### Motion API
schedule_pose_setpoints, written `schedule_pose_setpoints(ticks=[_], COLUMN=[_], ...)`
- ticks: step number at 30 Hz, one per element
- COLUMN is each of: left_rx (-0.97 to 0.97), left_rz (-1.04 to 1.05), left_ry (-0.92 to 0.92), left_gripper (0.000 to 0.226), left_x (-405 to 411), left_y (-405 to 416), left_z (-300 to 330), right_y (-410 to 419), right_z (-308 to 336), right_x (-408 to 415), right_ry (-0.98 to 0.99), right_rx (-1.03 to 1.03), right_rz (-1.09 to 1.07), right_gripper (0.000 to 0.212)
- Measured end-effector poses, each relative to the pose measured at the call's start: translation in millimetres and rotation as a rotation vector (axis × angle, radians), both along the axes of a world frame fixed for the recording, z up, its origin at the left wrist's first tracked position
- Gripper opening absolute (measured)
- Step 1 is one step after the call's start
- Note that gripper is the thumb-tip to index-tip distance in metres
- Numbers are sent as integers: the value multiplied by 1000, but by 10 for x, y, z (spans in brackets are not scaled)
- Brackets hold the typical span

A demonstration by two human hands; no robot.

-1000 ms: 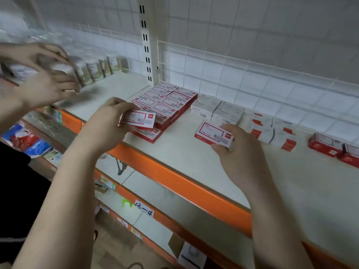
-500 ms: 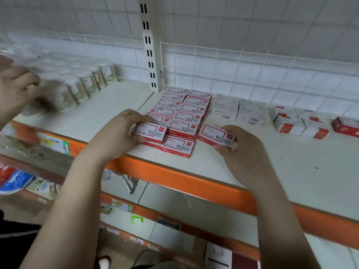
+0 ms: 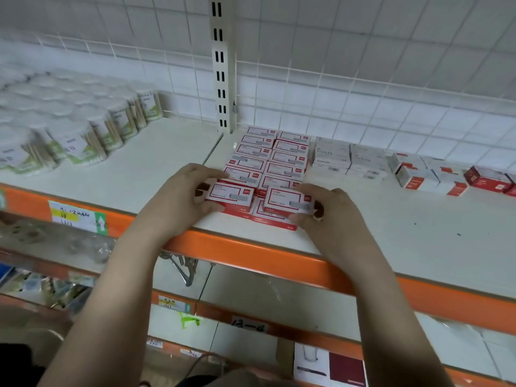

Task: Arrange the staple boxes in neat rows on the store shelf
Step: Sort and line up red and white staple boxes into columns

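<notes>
staple boxes: red-white, two rows by shelf front edge | left hand, right hand each pinch a box | right box now atop front row

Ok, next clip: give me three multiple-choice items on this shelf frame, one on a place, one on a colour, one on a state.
1. Where do the grey-white staple boxes sit relative to the red and white staple boxes?
A. To their right
B. To their left
C. On the shelf below

2. What colour is the front edge of the shelf?
A. Blue
B. Orange
C. Green

3. What is the right hand doing?
A. Hanging idle below the shelf
B. Resting flat on bare shelf
C. Gripping a red and white box at the front of the rows

Answers: 1 A, the grey-white boxes lie just right of the red block. 2 B, the rail under the boxes is orange. 3 C, its fingers wrap a box, while the left hand grips its own front box.
</notes>
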State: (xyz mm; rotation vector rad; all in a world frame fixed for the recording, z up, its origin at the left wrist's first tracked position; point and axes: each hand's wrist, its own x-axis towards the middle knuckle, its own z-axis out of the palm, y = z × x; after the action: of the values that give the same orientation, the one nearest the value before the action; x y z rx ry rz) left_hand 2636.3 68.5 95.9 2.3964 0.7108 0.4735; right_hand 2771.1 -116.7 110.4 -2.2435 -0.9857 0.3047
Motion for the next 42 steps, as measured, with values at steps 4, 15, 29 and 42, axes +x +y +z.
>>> schedule_pose_setpoints(ticks=[4, 15, 29, 42], left_rx=[-24, -36, -38, 146], left_rz=[23, -54, -24, -91], left_ry=[49, 175, 286, 312], left_gripper=[58, 66, 69, 44], left_x=[-15, -1, 40, 151], left_y=[2, -46, -146, 26], left_z=[43, 99, 97, 400], right_y=[100, 87, 140, -124], right_z=[-78, -105, -107, -118], right_x=[-73, -147, -329, -245], right_ry=[23, -58, 6, 6], right_rx=[-7, -3, -72, 38], right_rz=[-3, -101, -61, -309], right_gripper=[50, 34, 59, 43])
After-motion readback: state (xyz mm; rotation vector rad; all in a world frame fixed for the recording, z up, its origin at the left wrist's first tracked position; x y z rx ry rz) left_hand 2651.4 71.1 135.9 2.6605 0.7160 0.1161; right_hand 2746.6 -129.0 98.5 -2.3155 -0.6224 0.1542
